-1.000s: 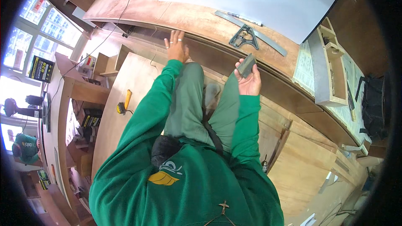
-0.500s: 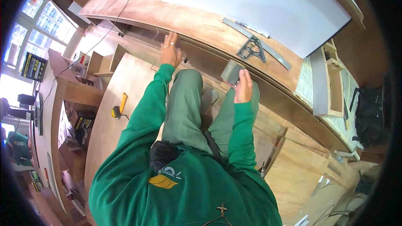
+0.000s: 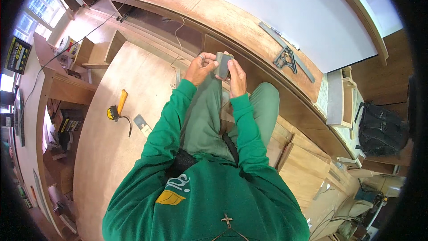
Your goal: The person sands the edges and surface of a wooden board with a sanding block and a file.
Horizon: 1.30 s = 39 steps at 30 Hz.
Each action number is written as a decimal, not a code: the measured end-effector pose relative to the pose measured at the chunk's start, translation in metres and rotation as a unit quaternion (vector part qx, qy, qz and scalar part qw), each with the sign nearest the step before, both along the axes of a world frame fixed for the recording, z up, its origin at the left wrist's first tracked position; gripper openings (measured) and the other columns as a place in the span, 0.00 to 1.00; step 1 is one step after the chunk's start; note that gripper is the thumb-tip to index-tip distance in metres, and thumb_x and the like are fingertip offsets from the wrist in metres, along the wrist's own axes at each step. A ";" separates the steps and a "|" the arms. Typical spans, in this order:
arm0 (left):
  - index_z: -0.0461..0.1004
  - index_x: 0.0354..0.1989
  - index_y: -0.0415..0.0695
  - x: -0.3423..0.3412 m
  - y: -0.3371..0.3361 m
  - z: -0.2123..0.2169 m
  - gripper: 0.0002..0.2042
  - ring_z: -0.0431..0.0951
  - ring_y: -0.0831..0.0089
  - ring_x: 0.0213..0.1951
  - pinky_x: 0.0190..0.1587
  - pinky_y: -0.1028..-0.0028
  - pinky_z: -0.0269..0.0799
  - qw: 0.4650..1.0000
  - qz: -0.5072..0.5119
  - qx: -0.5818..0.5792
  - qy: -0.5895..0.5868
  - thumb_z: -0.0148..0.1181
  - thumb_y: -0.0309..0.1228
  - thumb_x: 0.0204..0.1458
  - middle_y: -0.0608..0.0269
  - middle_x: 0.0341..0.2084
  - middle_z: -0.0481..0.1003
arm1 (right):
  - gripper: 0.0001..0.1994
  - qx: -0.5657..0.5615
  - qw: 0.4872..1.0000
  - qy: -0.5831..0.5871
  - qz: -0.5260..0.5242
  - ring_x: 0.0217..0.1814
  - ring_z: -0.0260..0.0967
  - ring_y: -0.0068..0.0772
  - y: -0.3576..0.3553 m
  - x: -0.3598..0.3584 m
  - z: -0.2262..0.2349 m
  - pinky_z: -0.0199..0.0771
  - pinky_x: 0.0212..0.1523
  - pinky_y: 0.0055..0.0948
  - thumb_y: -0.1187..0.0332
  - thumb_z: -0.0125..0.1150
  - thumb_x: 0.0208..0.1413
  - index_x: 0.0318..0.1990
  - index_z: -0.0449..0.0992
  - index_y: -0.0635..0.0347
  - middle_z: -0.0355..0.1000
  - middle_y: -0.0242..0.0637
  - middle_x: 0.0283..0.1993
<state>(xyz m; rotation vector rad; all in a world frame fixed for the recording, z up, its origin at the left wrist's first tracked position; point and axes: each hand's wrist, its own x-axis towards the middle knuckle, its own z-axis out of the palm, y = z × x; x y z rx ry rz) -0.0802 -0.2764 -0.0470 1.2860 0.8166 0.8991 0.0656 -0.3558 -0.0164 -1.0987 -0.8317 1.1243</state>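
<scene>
My left hand [image 3: 199,68] and my right hand [image 3: 236,76] meet in front of me, both gripping a small grey block [image 3: 222,64] that looks like a sanding block. The block stands upright between my fingers, just above my knees in green trousers. Beyond my hands runs a long wooden panel [image 3: 249,31] under a white board [image 3: 290,13]. A metal combination square [image 3: 287,56] lies on that panel to the right of my hands.
A yellow tape measure [image 3: 112,113], a yellow-handled tool [image 3: 121,98] and a small metal scraper [image 3: 142,125] lie on the plywood sheet [image 3: 107,151] to my left. A black backpack [image 3: 379,127] sits at the right. Shelves and windows are at the far left.
My left hand has left the wooden panel's edge and come over to the block. Both hands now hold it together, closer to my body.
</scene>
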 end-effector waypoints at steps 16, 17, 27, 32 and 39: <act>0.68 0.55 0.43 0.045 0.000 -0.002 0.15 0.77 0.73 0.52 0.53 0.70 0.77 0.955 -0.059 -0.183 -0.225 0.58 0.37 0.66 0.61 0.49 0.74 | 0.16 0.246 0.641 -0.693 -0.221 0.59 0.72 0.34 0.025 0.028 -0.019 0.61 0.59 0.37 0.72 0.67 0.53 0.51 0.83 0.52 0.78 0.31 0.57; 0.68 0.54 0.43 0.052 0.003 0.000 0.15 0.77 0.74 0.51 0.53 0.70 0.77 0.958 -0.045 -0.182 -0.216 0.58 0.37 0.65 0.61 0.48 0.75 | 0.16 0.231 0.633 -0.708 -0.210 0.60 0.72 0.34 0.024 0.034 -0.023 0.61 0.60 0.37 0.72 0.67 0.53 0.51 0.83 0.52 0.77 0.31 0.59; 0.75 0.48 0.39 0.095 0.012 -0.020 0.11 0.77 0.78 0.39 0.44 0.73 0.78 0.943 0.091 -0.232 -0.220 0.57 0.33 0.66 0.66 0.39 0.78 | 0.29 0.242 0.631 -0.736 -0.037 0.74 0.60 0.47 0.019 0.067 -0.011 0.60 0.72 0.48 0.79 0.57 0.52 0.65 0.69 0.65 0.65 0.46 0.70; 0.76 0.50 0.40 0.095 0.022 -0.040 0.14 0.78 0.78 0.39 0.42 0.76 0.75 0.970 0.060 -0.176 -0.157 0.53 0.37 0.68 0.66 0.38 0.78 | 0.30 0.238 0.589 -0.772 0.039 0.77 0.55 0.48 0.043 0.069 -0.007 0.57 0.75 0.47 0.79 0.53 0.56 0.69 0.64 0.63 0.59 0.47 0.74; 0.72 0.60 0.39 0.063 0.017 -0.023 0.19 0.80 0.69 0.47 0.53 0.71 0.74 0.973 0.012 -0.181 -0.140 0.47 0.40 0.70 0.58 0.47 0.79 | 0.28 0.234 0.539 -0.804 0.091 0.78 0.54 0.44 0.055 0.092 -0.016 0.58 0.75 0.44 0.74 0.51 0.61 0.71 0.62 0.59 0.57 0.43 0.76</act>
